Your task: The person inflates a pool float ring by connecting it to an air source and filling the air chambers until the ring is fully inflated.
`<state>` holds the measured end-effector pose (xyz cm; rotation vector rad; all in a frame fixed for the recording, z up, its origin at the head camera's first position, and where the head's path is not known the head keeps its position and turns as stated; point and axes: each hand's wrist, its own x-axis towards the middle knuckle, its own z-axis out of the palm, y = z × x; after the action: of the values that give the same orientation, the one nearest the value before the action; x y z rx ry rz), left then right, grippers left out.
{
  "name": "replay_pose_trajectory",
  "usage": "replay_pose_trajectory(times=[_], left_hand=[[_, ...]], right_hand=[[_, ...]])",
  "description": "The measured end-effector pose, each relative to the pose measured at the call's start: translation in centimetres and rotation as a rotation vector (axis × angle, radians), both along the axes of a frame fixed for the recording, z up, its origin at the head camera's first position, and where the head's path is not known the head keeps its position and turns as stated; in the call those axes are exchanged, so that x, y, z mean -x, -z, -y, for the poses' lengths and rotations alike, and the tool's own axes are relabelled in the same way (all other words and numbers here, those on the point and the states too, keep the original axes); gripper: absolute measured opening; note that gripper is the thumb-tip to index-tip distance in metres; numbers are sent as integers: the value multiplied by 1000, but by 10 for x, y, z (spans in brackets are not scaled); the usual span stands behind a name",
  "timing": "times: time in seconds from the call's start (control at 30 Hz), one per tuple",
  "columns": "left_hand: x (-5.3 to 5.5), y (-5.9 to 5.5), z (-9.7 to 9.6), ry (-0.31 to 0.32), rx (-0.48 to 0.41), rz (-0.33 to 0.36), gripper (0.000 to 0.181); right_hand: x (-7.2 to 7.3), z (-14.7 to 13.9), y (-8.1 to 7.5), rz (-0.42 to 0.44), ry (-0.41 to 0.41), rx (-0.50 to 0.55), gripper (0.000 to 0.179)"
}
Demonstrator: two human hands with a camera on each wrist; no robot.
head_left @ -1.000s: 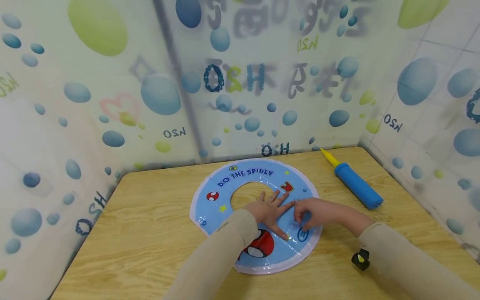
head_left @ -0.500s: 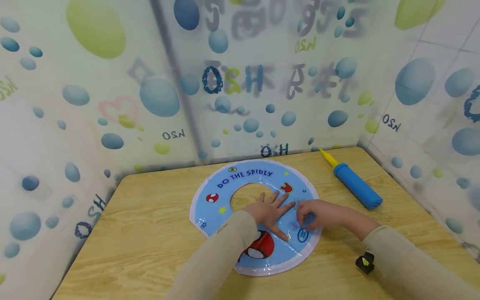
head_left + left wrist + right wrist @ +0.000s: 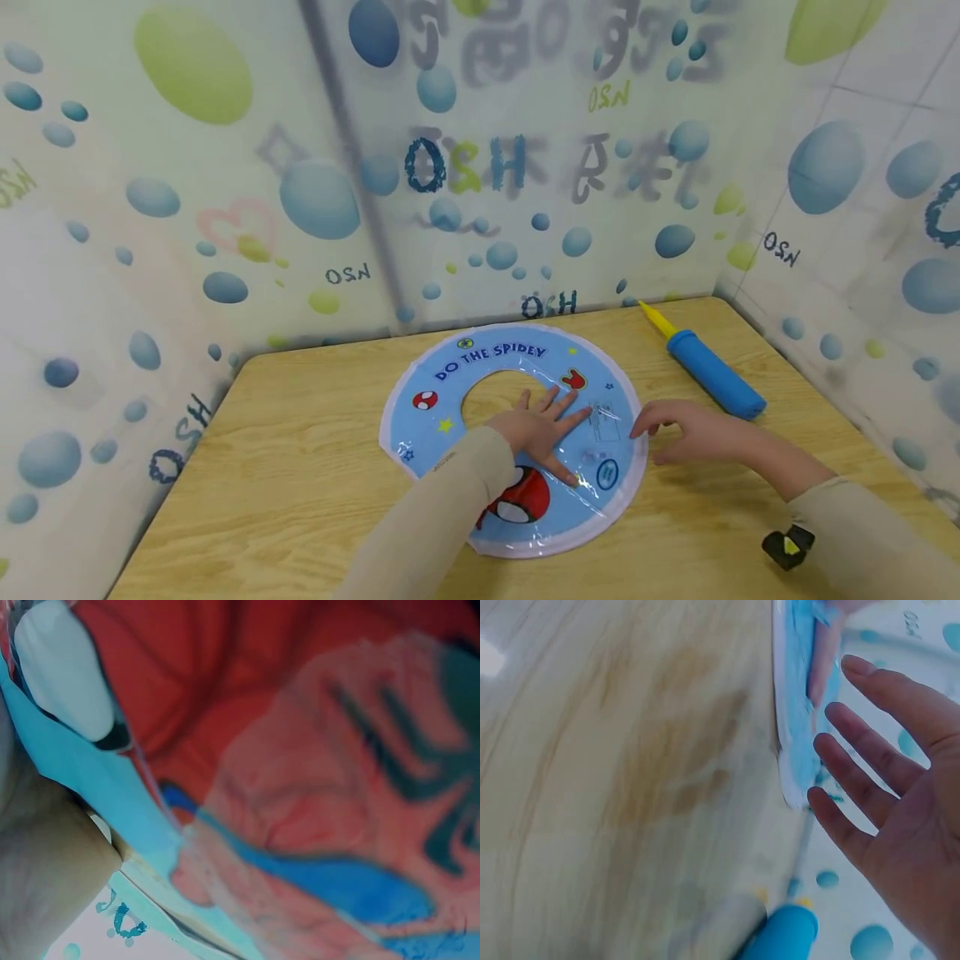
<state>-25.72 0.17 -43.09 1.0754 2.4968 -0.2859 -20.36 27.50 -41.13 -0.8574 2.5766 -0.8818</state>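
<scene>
The right hand (image 3: 693,433) has left the clear valve (image 3: 595,456) for the right edge of the flat Spidey swim ring (image 3: 572,510), fingers parted, empty; the left hand (image 3: 542,433), fingers spread, rests on the ring on the table (image 3: 315,433). Valve work seems paused.

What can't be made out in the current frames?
Head: part of the blue sheet, under the left hand and sleeve.
Head: boxed print on the sheet, too small to read.
Left wrist: rest of the large red print, cut off by the top edge.
Right wrist: part of the blue pump, cut off by the bottom edge.
</scene>
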Motion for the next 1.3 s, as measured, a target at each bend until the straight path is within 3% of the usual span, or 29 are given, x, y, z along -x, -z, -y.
replay_pose_trajectory(times=[0.37,0.53,0.73,0.97,1.3], left_hand=[[0,-4,2,16,-32,23,108],[1,-3,2,12,-35,22,108],[3,0,1,8,-25,20,108],[2,-1,1,7,-25,19,109],[2,0,2,2,-34,24,108]], right_hand=[[-12,-48,-20,-225,165,-36,39],[-13,-67,-22,-294,247,-54,41],[-11,-86,-20,-360,280,-83,38],[-4,-97,-7,-249,296,-73,43],[4,-102,9,-162,318,-95,41]])
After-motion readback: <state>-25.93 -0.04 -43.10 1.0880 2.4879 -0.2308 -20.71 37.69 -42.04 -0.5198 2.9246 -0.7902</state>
